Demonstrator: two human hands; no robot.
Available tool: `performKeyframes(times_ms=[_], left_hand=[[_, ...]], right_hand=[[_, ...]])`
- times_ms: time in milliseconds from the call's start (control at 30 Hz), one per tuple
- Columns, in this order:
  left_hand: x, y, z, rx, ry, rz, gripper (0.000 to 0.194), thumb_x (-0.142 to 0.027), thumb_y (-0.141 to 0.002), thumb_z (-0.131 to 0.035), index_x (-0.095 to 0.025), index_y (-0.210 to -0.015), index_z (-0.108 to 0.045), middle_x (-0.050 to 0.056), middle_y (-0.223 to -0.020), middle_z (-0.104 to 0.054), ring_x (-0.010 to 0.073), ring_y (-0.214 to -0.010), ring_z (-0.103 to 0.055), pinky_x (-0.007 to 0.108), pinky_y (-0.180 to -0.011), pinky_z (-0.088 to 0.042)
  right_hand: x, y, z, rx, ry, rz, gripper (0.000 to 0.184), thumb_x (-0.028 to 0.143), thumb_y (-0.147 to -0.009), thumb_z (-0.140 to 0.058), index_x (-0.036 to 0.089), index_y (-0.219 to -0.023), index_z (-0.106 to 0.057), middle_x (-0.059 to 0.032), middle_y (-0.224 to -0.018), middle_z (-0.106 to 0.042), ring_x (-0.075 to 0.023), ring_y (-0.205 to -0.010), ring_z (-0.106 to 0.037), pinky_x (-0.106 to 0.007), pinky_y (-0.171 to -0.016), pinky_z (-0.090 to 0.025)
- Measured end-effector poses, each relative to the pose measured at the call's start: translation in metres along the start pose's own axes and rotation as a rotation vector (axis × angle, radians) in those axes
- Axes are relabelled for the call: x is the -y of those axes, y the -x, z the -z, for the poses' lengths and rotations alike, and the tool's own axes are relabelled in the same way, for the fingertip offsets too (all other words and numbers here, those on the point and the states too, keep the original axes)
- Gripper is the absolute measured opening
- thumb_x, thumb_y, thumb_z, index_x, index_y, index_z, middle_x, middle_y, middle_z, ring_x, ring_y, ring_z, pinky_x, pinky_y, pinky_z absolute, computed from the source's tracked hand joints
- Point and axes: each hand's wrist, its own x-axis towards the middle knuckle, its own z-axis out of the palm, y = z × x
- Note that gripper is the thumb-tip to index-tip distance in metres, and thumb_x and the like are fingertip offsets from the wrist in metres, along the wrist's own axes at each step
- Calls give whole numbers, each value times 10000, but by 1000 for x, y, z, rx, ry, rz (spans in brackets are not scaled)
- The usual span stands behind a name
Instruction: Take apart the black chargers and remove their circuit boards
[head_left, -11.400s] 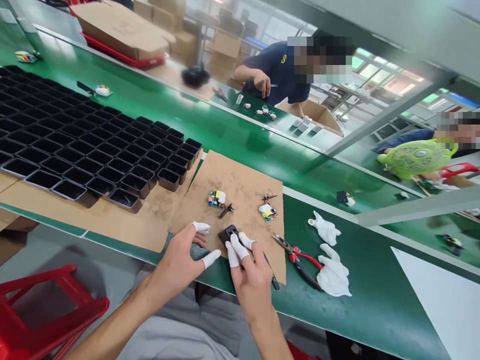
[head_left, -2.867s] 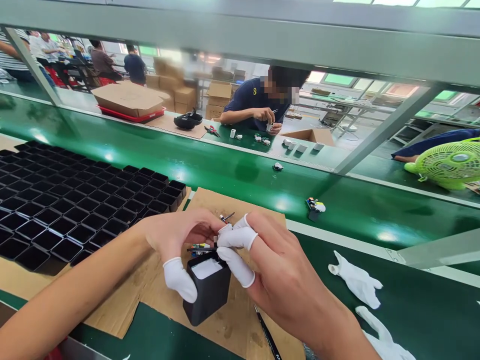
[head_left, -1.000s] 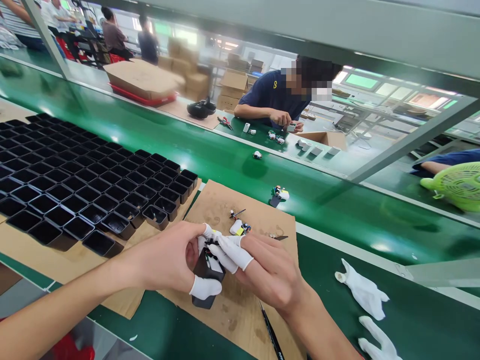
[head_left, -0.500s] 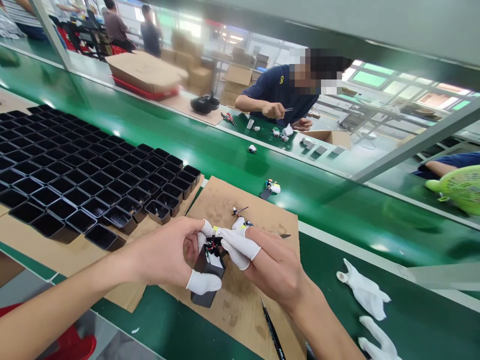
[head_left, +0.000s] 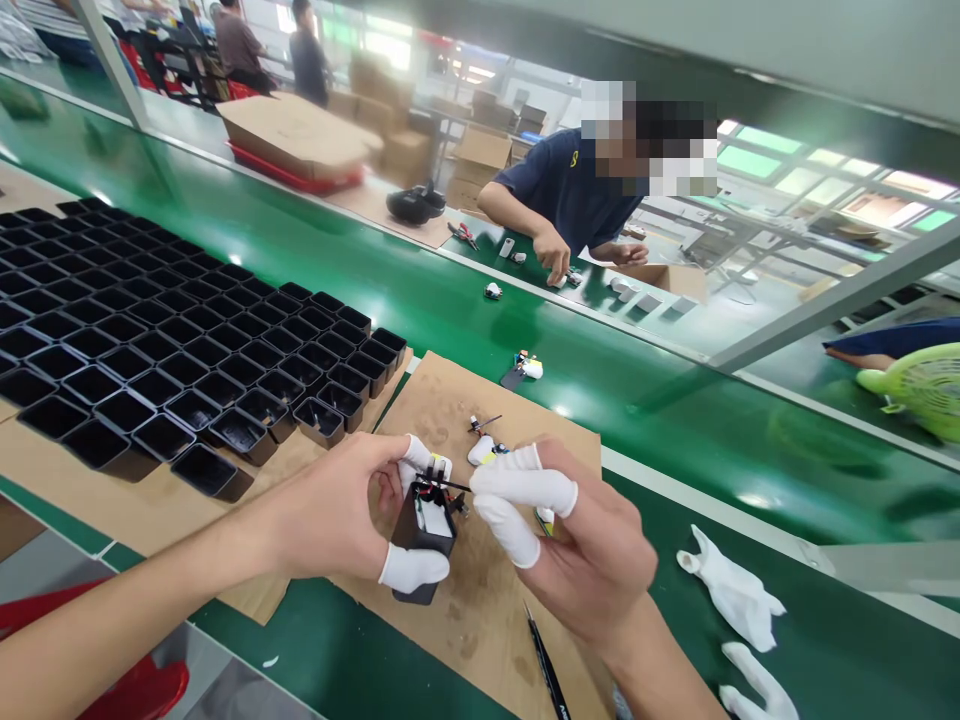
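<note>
My left hand (head_left: pixel 352 515), in white finger cots, is wrapped round a small black box (head_left: pixel 421 570) with its open end up. White padding and thin wires (head_left: pixel 433 515) show inside that opening. Above the rim, by the left fingertips, sits a small circuit part (head_left: pixel 439 466) with white and black pieces. A thin black strip (head_left: pixel 456 486) runs from it to my right hand (head_left: pixel 570 520), whose cotted thumb and forefinger pinch its end. Under both hands lies a cardboard sheet (head_left: pixel 495 620) with a pair of black tweezers (head_left: pixel 546 665).
Rows of black boxes (head_left: pixel 180 360) fill the left. Small electronic assemblies lie on the cardboard and the green conveyor belt (head_left: pixel 600 400). White finger cots (head_left: pixel 739 590) lie at right. Across the belt a co-worker (head_left: pixel 570 195) handles small parts; a green fan (head_left: pixel 919 385) stands far right.
My right hand has drawn back to the right from the box opening, baring the thin black strip. The assemblies on the belt have shifted left. The co-worker's hand has lowered to the parts.
</note>
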Motion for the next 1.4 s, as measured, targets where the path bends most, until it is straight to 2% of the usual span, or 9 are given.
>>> performKeyframes(times_ms=[200,400,500,700,833,967,1100,1267,1400], left_hand=[[6,3,-4,-228,-119,-198,482,-366,-727,-937,-249,-1158,-757,0,-994,-788,201,-862,-679,336,-841,-591],[21,0,-16,-416,-285,-297,797,-429,-748,-890,-257,-1466,-588,4,-1011,-743,196,-816,-674,331,-790,-593],[23,-2,-20,-417,-284,-257,889,-419,-754,-883,-245,-1541,-508,14,-1042,-741,215,-872,-700,346,-837,-604],[17,-9,-19,-351,-227,-158,804,-329,-682,-865,-253,-1413,-540,-31,-959,-705,207,-815,-681,334,-770,-558],[8,-15,-13,-339,-232,-164,607,-328,-725,-843,-243,-1258,-566,-13,-965,-713,198,-805,-666,322,-731,-517],[-8,-26,-5,-382,-242,-219,655,-398,-736,-893,-231,-1263,-541,22,-1035,-750,207,-843,-698,327,-759,-538],[-23,-56,13,-356,-330,-323,684,-413,-754,-920,-227,-1294,-543,16,-1010,-771,213,-857,-736,320,-782,-563],[-20,-132,59,-366,-528,-260,705,-251,-709,-1016,-200,-1300,-636,43,-1110,-796,243,-997,-771,359,-932,-635],[-9,-193,103,-349,-609,-110,361,-368,-1050,-835,-163,-1327,-727,97,-1286,-782,260,-1111,-782,470,-993,-689]], right_hand=[[21,-16,15,173,-219,-309,119,209,-1041,-850,247,-928,-845,41,-681,-635,-116,-579,-527,-267,-530,-416],[19,-9,-10,221,-141,-528,414,429,-1101,-785,223,-742,-785,31,-644,-549,-134,-603,-452,-297,-540,-375],[12,-2,-14,260,-12,-427,475,332,-1153,-684,219,-691,-682,21,-656,-545,-145,-610,-444,-314,-558,-353],[2,-1,0,474,414,91,487,174,-1179,-454,230,-713,-586,-5,-697,-579,-177,-597,-402,-367,-613,-330],[-3,-2,-1,468,433,137,466,393,-1222,-477,199,-858,-694,-14,-718,-618,-189,-594,-447,-364,-630,-365],[-19,2,1,295,393,127,339,425,-1190,-587,139,-1193,-769,-7,-724,-672,-185,-577,-483,-339,-588,-359],[-41,10,12,75,280,75,355,279,-1128,-690,184,-1469,-712,9,-786,-745,-156,-588,-573,-292,-577,-428],[-59,14,26,-16,249,17,230,191,-1113,-683,229,-1318,-781,24,-749,-743,-137,-583,-597,-274,-582,-463],[-62,13,35,-55,271,-25,164,201,-1130,-657,231,-1114,-818,35,-677,-637,-143,-581,-562,-286,-576,-425]])
